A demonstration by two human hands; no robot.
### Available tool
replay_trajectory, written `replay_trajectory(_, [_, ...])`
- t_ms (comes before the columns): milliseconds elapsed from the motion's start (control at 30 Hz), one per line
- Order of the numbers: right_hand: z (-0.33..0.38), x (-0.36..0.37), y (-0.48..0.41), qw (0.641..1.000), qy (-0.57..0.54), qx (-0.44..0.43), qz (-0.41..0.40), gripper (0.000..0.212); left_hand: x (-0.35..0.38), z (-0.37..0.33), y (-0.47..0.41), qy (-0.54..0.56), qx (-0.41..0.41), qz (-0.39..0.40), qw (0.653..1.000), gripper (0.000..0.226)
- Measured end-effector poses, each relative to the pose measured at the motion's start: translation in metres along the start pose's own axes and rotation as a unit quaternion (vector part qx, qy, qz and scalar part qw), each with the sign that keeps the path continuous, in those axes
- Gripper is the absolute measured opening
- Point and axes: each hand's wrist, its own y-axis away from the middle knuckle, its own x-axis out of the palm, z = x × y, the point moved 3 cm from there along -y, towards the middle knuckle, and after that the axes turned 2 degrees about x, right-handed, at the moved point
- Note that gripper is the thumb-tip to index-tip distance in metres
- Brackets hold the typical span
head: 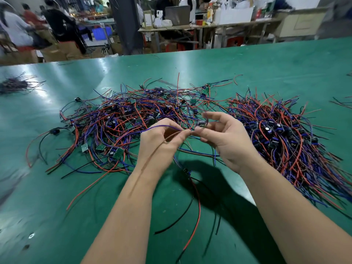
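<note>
Both hands are raised above a green table (57, 197), in front of a tangled pile of red, blue and black wires (118, 119) with small circuit boards. My left hand (162, 141) pinches a blue wire and a red wire (162, 127) that trail back over my wrist. My right hand (222, 136) pinches a small dark component (202, 123) at the wires' end between thumb and forefinger. The fingertips of both hands nearly meet. Below the hands a loose unit with a red and a black lead (196, 202) lies on the table.
A second, denser heap of wired parts (285, 138) lies at the right. A small wire bundle (17, 85) sits at the far left edge. Beyond the table are people, work benches, boxes and a dark pillar (127, 23).
</note>
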Motion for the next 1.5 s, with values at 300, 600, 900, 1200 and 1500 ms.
replay_trajectory(300, [0.028, -0.027, -0.006, 0.978, -0.208, 0.007, -0.035, 0.012, 0.014, 0.006, 0.016, -0.143, -0.053, 0.371, 0.916, 0.054])
replay_trajectory(600, [0.042, -0.032, -0.002, 0.964, -0.262, -0.036, -0.034, 0.014, -0.015, 0.026, -0.001, -0.235, -0.097, 0.242, 0.936, 0.031])
replay_trajectory(900, [0.046, -0.028, 0.001, 0.947, -0.313, 0.018, 0.072, 0.026, -0.032, 0.017, -0.013, 0.019, -0.166, -0.013, 0.986, 0.038])
replay_trajectory(1200, [0.023, -0.001, 0.01, 0.981, -0.135, 0.034, 0.138, 0.018, 0.0, -0.022, 0.002, 0.293, -0.26, 0.143, 0.909, 0.043])
replay_trajectory(1500, [0.016, 0.004, 0.009, 0.992, 0.058, -0.06, 0.09, 0.015, 0.019, -0.02, 0.008, 0.401, -0.306, 0.174, 0.846, 0.034])
